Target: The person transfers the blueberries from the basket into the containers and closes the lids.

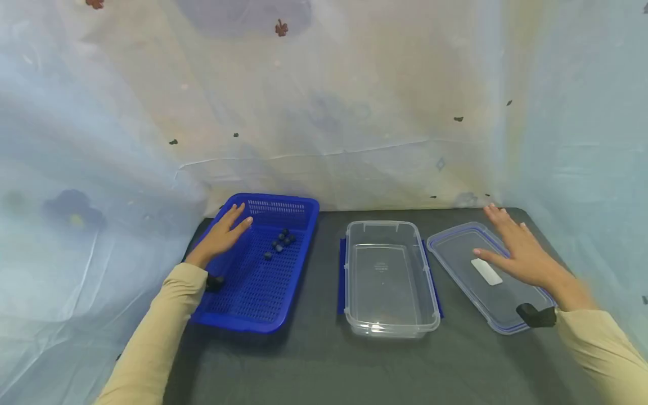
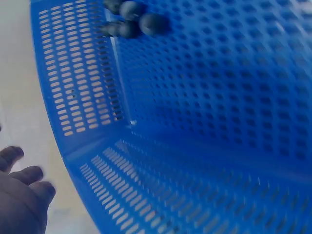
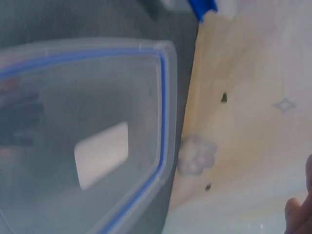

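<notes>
My left hand (image 1: pixel 221 235) hovers with extended fingers over the left side of a blue perforated basket (image 1: pixel 238 324). Several dark blueberries (image 1: pixel 281 237) lie on the basket floor, right of that hand; the left wrist view shows a few blueberries (image 2: pixel 153 24) close up. On the right, my right hand (image 1: pixel 523 256) is spread above a clear lid (image 1: pixel 458 275) with a blue seal and a white label (image 1: pixel 487 272). Nothing is held by either hand. Between them stands a clear plastic container (image 1: pixel 385 281), without its lid, with blue side clips (image 1: pixel 342 275).
A dark grey cloth (image 1: pixel 324 365) covers the table. Behind and at both sides hangs a pale patterned curtain (image 1: pixel 344 112), close to the far edges of the basket and the lid.
</notes>
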The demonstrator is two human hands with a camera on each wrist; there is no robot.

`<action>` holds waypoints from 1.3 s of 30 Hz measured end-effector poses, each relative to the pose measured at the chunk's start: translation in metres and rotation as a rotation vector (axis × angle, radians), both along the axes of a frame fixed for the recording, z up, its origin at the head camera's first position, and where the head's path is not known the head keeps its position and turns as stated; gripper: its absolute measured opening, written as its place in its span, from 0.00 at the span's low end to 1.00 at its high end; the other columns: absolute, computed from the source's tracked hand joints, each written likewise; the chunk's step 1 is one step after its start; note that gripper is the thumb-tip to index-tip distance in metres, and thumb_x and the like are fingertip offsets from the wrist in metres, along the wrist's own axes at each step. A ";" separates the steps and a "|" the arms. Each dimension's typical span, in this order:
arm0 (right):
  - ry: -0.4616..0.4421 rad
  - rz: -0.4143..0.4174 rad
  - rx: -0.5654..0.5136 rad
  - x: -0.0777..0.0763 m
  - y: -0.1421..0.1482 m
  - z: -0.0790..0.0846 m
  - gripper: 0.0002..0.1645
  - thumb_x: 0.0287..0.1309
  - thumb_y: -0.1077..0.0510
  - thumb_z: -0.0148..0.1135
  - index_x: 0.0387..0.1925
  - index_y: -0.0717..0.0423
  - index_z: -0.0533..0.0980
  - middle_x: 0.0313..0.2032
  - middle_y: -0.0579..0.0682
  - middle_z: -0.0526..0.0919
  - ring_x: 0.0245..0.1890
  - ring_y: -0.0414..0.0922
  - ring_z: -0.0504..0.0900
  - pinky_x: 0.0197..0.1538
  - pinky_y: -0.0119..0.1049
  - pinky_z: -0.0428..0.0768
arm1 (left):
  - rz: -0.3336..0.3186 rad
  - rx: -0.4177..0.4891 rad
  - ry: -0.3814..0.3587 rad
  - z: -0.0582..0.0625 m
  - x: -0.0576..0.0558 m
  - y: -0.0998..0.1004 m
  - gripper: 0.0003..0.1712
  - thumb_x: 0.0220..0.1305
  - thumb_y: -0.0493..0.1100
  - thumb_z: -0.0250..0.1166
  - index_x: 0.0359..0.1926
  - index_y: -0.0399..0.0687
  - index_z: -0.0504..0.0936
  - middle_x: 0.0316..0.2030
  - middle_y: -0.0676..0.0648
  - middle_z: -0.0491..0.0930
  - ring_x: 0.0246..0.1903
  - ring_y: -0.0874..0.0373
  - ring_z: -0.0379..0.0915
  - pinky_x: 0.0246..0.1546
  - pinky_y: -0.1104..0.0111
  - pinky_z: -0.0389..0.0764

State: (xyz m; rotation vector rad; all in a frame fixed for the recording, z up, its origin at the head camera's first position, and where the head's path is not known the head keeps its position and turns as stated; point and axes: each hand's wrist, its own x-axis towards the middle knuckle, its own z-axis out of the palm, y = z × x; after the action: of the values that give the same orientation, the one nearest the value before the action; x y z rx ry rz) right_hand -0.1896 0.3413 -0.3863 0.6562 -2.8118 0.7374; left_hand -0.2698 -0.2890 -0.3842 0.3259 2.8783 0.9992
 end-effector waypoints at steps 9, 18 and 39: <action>-0.038 0.010 -0.185 0.010 -0.027 -0.019 0.54 0.63 0.54 0.63 0.77 0.45 0.39 0.75 0.53 0.41 0.73 0.56 0.38 0.66 0.65 0.41 | 0.134 0.265 0.006 -0.017 -0.009 0.005 0.34 0.71 0.52 0.58 0.69 0.35 0.64 0.67 0.33 0.61 0.63 0.35 0.60 0.59 0.45 0.65; -0.039 0.069 -0.294 0.021 -0.060 -0.046 0.49 0.62 0.58 0.63 0.77 0.47 0.46 0.74 0.56 0.46 0.71 0.62 0.45 0.65 0.66 0.48 | 0.245 0.401 -0.028 -0.040 -0.020 0.013 0.26 0.70 0.42 0.59 0.64 0.31 0.69 0.60 0.33 0.69 0.60 0.40 0.66 0.58 0.53 0.69; -0.098 0.172 -0.445 0.028 -0.104 -0.086 0.49 0.56 0.63 0.66 0.75 0.57 0.51 0.74 0.64 0.44 0.73 0.45 0.39 0.60 0.73 0.46 | 0.265 0.387 -0.278 -0.071 -0.012 0.026 0.25 0.62 0.34 0.66 0.58 0.27 0.72 0.54 0.31 0.72 0.54 0.41 0.69 0.55 0.53 0.72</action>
State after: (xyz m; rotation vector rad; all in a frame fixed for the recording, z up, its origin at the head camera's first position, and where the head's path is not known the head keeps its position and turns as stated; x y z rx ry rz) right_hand -0.1620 0.2375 -0.4723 0.7968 -2.5539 1.4050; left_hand -0.2823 -0.2628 -0.4553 -0.1712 2.5091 1.5130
